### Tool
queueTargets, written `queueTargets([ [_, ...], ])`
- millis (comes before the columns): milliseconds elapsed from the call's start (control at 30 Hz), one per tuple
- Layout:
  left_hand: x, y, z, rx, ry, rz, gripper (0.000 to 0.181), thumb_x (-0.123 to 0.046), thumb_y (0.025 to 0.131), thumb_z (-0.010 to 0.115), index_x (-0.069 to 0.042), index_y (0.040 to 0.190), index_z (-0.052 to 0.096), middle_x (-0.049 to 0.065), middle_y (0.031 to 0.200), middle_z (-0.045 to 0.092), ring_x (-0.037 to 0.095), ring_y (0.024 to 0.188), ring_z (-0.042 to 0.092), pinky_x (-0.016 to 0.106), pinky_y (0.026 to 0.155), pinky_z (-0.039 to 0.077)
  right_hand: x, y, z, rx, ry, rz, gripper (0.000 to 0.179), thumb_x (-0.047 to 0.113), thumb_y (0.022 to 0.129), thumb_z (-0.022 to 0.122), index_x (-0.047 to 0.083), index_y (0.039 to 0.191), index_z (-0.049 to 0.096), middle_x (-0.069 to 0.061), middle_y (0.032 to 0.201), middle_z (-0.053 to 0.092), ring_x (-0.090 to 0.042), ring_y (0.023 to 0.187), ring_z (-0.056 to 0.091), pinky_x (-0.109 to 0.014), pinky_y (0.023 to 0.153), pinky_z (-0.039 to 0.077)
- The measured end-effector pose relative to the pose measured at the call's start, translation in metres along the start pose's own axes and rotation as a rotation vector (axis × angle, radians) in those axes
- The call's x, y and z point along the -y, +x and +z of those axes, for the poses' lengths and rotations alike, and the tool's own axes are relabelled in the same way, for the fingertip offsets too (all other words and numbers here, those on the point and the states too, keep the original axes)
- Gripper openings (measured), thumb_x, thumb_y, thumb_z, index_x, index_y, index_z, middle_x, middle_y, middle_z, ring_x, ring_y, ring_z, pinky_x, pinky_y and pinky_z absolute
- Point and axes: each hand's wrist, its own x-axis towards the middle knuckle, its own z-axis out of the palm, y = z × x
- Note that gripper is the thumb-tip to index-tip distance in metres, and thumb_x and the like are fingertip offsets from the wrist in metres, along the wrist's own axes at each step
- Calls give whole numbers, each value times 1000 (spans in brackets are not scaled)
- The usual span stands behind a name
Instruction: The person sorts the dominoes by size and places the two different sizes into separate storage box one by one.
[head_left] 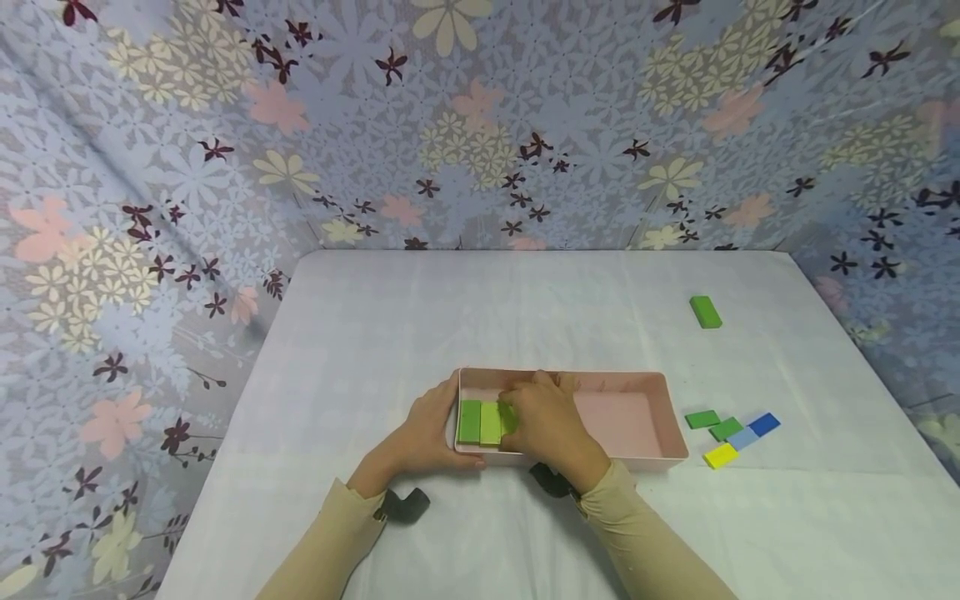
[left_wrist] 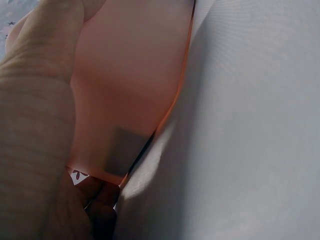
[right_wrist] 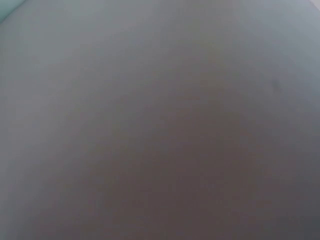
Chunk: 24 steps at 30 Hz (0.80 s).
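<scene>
A long pink open box (head_left: 630, 425) lies on the table, shown in the head view. My left hand (head_left: 426, 433) grips its left end, thumb along the front wall and fingers at the short side. The left wrist view shows the thumb close up against the pink wall (left_wrist: 130, 60). Inside the box, a green block (head_left: 469, 422) and a yellow-green block (head_left: 490, 423) stand side by side at the left end. Reaching in from the front, my right hand (head_left: 551, 421) pinches another yellow-green block (head_left: 507, 417) beside them, mostly hidden by the fingers. The right wrist view is a dark blur.
Right of the box lie two green blocks (head_left: 702, 419), a yellow block (head_left: 721, 455), a light blue block (head_left: 742, 438) and a dark blue block (head_left: 765, 424). Farther back sits another green block (head_left: 706, 312). Flowered cloth (head_left: 480, 167) hangs behind the white-covered table (head_left: 360, 333).
</scene>
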Motion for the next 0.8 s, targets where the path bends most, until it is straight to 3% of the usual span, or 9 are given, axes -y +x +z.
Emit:
queueTargets([
  [267,0,1,1,1,2,2,134,-75,59,72,-18,154,-3,-4,155,22,18,140,22,51,111,19,-1,-3,-3,-53,-4,-15,54,39,53,88,23,102,74,6,112,65,-18,95,44,-51,86,25],
  [500,-3,-1,1,0,3,-7,133,-69,61,75,-13,154,-2,2,157,19,23,141,19,53,111,19,-6,-7,-9,-72,34,-14,52,37,54,85,22,102,74,7,111,65,-16,93,42,-47,83,24],
  [667,-3,0,2,0,9,-6,134,-72,60,74,-15,154,-2,0,156,20,22,141,20,51,112,17,-16,-13,-20,-141,17,-22,31,41,54,83,26,79,71,11,104,66,-14,87,40,-45,76,23],
  [733,-2,0,2,-4,12,-1,134,-74,58,73,-17,154,-1,-1,155,22,22,140,22,51,112,17,-20,-17,-27,-172,4,-22,26,38,58,82,27,80,72,11,100,66,-14,85,40,-45,74,23],
  [800,-2,0,1,-13,13,-1,134,-74,57,73,-17,154,0,0,155,24,22,139,23,51,112,17,-25,-22,-34,-193,6,-17,34,35,62,80,25,94,75,10,100,67,-16,84,41,-45,74,23],
])
